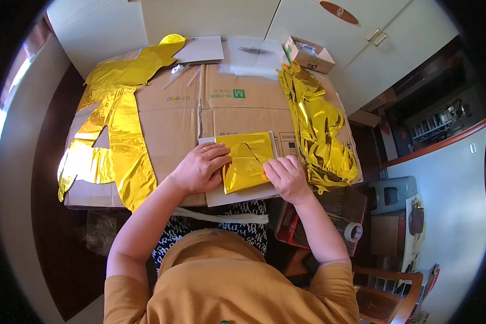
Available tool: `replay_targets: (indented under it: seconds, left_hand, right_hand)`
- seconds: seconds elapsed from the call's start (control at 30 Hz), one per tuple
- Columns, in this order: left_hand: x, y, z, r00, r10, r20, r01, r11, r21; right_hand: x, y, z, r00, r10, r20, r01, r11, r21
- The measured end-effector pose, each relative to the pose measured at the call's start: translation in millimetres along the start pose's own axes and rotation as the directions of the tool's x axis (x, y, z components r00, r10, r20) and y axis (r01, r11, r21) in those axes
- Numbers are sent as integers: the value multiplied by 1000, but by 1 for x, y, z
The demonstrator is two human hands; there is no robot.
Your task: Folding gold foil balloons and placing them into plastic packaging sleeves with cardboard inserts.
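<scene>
A gold foil balloon (247, 164), folded into a flat square packet, lies on a white board (237, 198) at the table's near edge. My left hand (200, 168) rests along the packet's left side, its fingers bent together over the edge. At the right side my right hand (289, 179) is closed on the packet's edge, and a small orange bit shows by its fingers. A crumpled gold foil balloon (313, 119) lies just right of my right hand. To the left, a flat, unfilled gold foil balloon (125, 143) spreads with loops and a hanging end.
Brown cardboard (173, 124) covers the table. Along the back sit a white sheet stack (202, 49), a translucent plastic sheet (251, 56) and a small open carton (310, 54). A tape roll (353, 232) lies below right, near a wooden chair (386, 299).
</scene>
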State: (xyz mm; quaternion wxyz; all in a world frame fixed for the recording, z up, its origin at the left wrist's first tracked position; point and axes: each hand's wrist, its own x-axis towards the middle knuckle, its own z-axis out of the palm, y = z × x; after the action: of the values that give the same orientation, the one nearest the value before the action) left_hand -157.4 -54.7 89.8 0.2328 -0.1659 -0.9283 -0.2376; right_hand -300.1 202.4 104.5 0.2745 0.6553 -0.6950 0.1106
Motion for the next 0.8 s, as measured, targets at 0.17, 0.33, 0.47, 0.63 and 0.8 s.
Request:
replay_targets:
  seconds: [0.17, 0.33, 0.47, 0.63, 0.8]
  left_hand:
    - [1, -1, -3, 999, 30, 45, -28, 999, -32]
    - [-1, 0, -14, 998, 19, 63, -14, 996, -85]
    - [12, 9, -14, 1000, -12, 19, 12, 1000, -26]
    - [9, 20, 11, 983, -151, 101, 129, 972, 195]
    - [-6, 27, 18, 943, -251, 217, 190, 945, 268]
  right_hand:
    - [1, -4, -23, 959, 102, 263, -153, 971, 182]
    - [5, 20, -49, 864, 209, 458, -478, 627, 616]
    - [32, 11, -13, 800, 470, 371, -594, 706, 386]
    - [26, -22, 27, 713, 477, 514, -587, 807, 66]
    - [17, -43, 30, 710, 500, 497, -608, 791, 73]
